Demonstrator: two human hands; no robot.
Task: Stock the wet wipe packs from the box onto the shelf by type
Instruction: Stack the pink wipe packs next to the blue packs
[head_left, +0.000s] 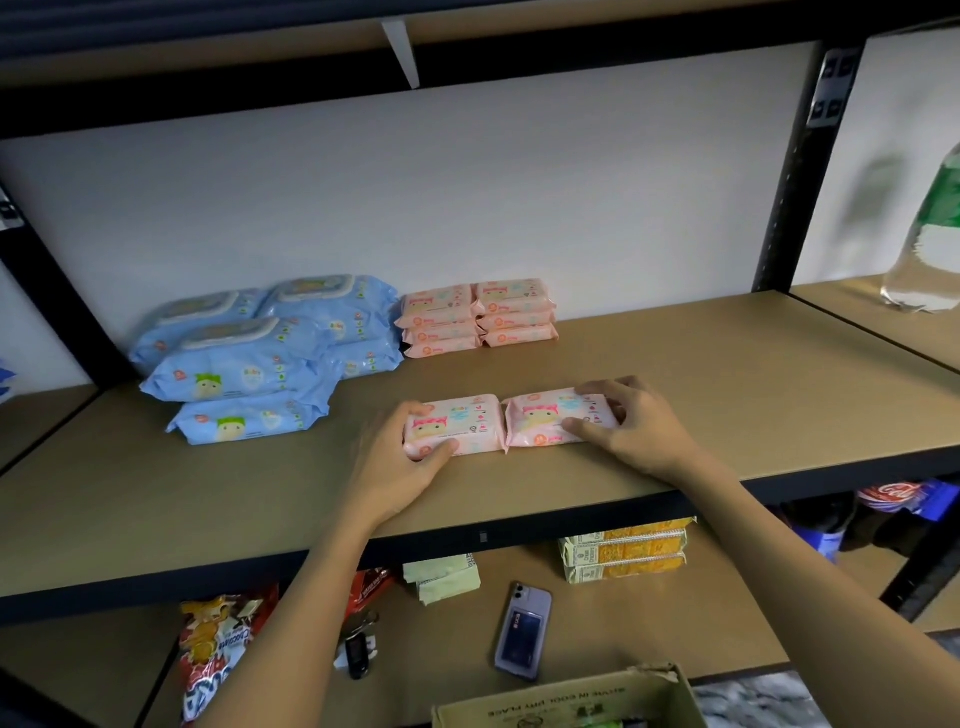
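- Left hand (402, 467) is gripping the left pink pack (453, 426), thumb on top, fingers curled round its left end.
- Right hand (631, 423) is pinching the right pink pack (558, 418) at its right end.
- Both packs are lying flat on the shelf (727, 395), touching end to end.
- Pink stacks (475, 319) are sitting at 12 o'clock, blue packs (260, 358) at 10 o'clock.
- Box (571, 699) is showing at 6 o'clock, phone (522, 631) just above it.

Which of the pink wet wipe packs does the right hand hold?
The front right pink plastic pack; right hand grips it, while the left hand holds its neighbour.
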